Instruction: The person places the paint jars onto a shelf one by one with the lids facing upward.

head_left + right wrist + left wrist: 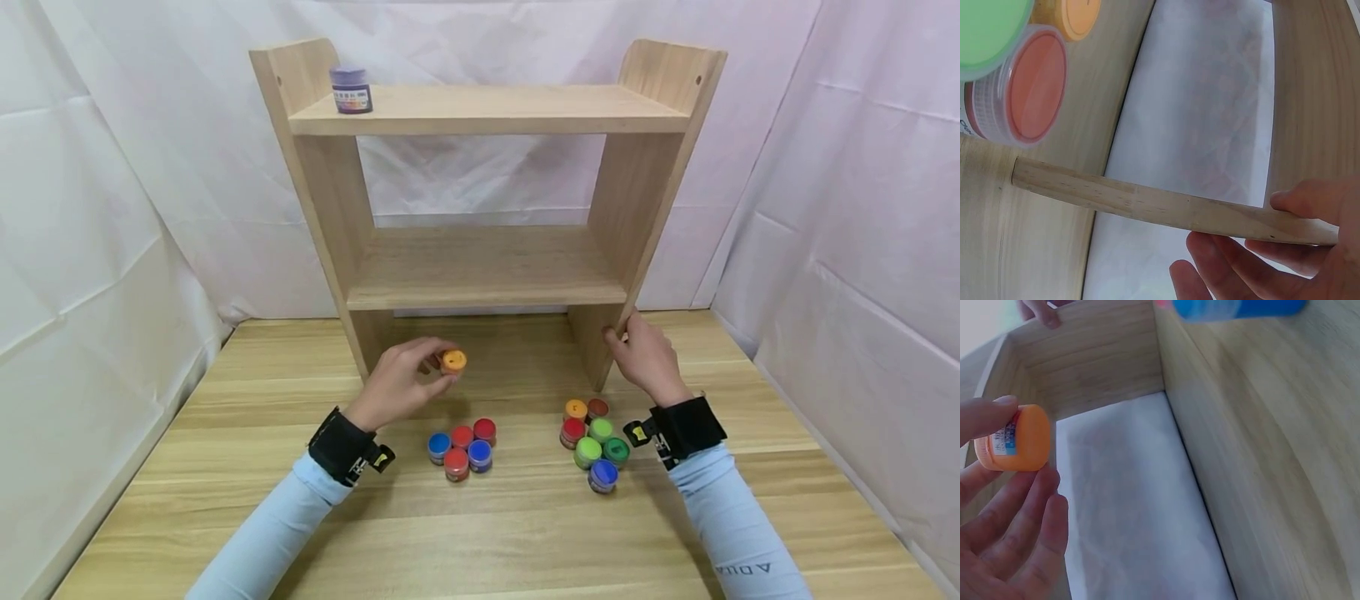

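Observation:
My left hand point(405, 379) pinches a small orange-lidded jar point(453, 361) just above the table, in front of the wooden shelf unit point(487, 192). The left wrist view shows the orange jar point(1016, 439) held between thumb and fingers. My right hand point(643, 354) grips the front edge of the shelf's right side panel point(611, 333); the right wrist view shows the fingers point(1241, 259) and thumb wrapped around that panel edge point(1147, 203). A purple jar point(351, 89) stands on the top shelf at the left.
Two clusters of small paint jars lie on the wooden table point(480, 533): red and blue ones point(461, 448) in the middle, and orange, red, green and blue ones point(594, 442) near my right wrist. White cloth walls surround the table.

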### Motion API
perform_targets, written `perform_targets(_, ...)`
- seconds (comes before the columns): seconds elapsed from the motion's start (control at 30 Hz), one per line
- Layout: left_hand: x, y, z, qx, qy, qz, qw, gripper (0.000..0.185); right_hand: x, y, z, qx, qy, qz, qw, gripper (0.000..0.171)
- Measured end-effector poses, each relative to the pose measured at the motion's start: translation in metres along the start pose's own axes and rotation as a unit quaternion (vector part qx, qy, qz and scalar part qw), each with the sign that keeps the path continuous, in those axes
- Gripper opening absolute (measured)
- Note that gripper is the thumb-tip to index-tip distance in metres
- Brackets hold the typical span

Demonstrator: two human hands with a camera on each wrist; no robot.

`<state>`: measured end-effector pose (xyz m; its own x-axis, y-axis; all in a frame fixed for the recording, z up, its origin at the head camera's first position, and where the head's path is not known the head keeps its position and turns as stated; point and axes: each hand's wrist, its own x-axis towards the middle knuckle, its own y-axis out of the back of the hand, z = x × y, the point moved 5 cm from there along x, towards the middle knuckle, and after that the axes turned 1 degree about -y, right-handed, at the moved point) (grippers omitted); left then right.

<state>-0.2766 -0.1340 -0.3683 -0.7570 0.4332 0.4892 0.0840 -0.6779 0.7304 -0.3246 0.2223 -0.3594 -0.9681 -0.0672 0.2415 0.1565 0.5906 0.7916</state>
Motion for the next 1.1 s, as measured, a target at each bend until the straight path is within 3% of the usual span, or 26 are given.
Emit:
perform_targets(0.37,0.004,0.014,0.014,-0.003,-0.032,0.06,0.9977,0.04,0.0,-0.001,0.001,0.004,-0.002,-0.001,1.0,0.057)
perform_targets(0.6,0.009,0.025,0.025,-0.036,-0.049,0.1,0.9932,0.043,-0.001,0.0,0.002,0.006,-0.002,0.001,1.0,0.056)
perform_targets(1.1,0.033,0.055,0.045,-0.04,-0.05,0.132,0.9892,0.042,-0.002,0.0,0.003,0.001,0.001,0.007,1.0,0.056)
